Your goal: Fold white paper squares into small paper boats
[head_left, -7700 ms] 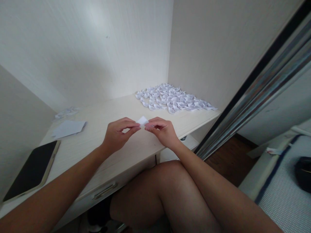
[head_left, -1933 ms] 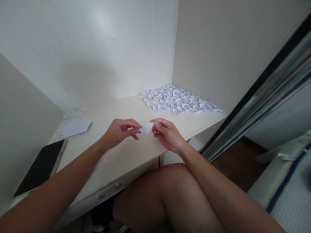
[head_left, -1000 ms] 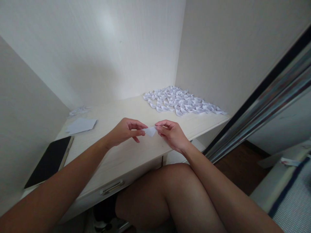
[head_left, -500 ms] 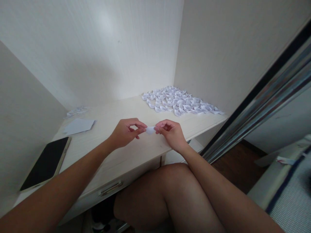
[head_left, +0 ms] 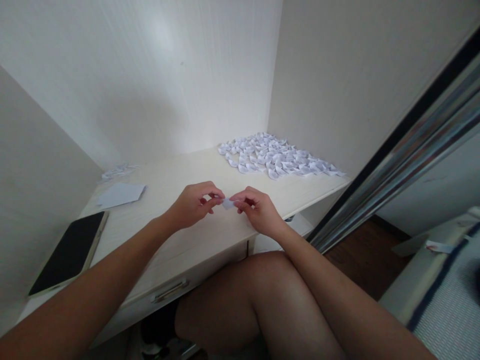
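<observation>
The paper (head_left: 227, 204) is between the left hand (head_left: 193, 205) and the right hand (head_left: 260, 212), over the desk (head_left: 180, 250). Each hand has thumb and fingertips pinched together on one end of it, the other fingers loosely curled (its exact folds are too small to make out). It should be nearly weightless, a little stiff at any crease, hardly slippery, and easy to crumple or tear; a light pinch at the ends suits it. Folded pieces (head_left: 279, 160) lie beyond the right hand.
</observation>
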{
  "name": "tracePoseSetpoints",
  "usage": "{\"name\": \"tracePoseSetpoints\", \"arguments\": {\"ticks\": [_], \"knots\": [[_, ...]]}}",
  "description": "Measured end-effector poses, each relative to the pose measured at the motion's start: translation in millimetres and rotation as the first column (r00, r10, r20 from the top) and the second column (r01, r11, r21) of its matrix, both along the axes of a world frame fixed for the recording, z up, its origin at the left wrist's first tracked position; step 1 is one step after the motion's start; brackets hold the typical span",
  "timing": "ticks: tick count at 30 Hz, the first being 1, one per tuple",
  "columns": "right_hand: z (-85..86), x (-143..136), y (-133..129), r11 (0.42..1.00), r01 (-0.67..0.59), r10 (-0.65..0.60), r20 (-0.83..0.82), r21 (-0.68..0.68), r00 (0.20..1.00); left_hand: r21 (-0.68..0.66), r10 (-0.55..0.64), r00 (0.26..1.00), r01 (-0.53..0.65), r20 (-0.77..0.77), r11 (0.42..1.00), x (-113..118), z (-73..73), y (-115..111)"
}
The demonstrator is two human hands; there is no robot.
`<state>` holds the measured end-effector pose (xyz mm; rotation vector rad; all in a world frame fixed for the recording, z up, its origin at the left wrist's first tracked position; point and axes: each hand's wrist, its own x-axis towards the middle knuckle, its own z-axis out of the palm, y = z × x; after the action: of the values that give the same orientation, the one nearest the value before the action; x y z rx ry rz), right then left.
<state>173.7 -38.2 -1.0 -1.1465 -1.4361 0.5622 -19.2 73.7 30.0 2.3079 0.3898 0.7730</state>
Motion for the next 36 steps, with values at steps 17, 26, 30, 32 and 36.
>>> {"name": "tracePoseSetpoints", "arguments": {"ticks": [17, 26, 30, 32, 36], "knots": [[6.0, 11.7, -0.1, 0.889, -0.377, 0.35, -0.146, -0.258, 0.925, -0.508, -0.277, 0.931, 0.123, -0.238, 0.852, -9.5, 12.4, 4.6], [8.3, 15.1, -1.5, 0.818, -0.451, 0.433, -0.133, -0.357, 0.892, -0.458, -0.26, 0.951, 0.158, -0.169, 0.875, -8.7, 7.8, 9.5], [14.2, 18.2, -6.2, 0.795, -0.519, 0.454, -0.259, -0.315, 0.853, -0.515, -0.286, 0.958, 0.248, 0.007, 0.821, -5.8, -0.7, 8.2], [15.2, 18.8, -8.8, 0.798, -0.533, 0.447, -0.315, -0.281, 0.837, -0.576, -0.28, 0.956, 0.28, 0.092, 0.768, -3.0, -5.2, 4.0], [11.4, 14.2, -12.0, 0.798, -0.574, 0.444, -0.461, -0.187, 0.768, -0.689, -0.24, 0.931, 0.365, 0.275, 0.626, 3.4, -8.0, -9.8]]}}
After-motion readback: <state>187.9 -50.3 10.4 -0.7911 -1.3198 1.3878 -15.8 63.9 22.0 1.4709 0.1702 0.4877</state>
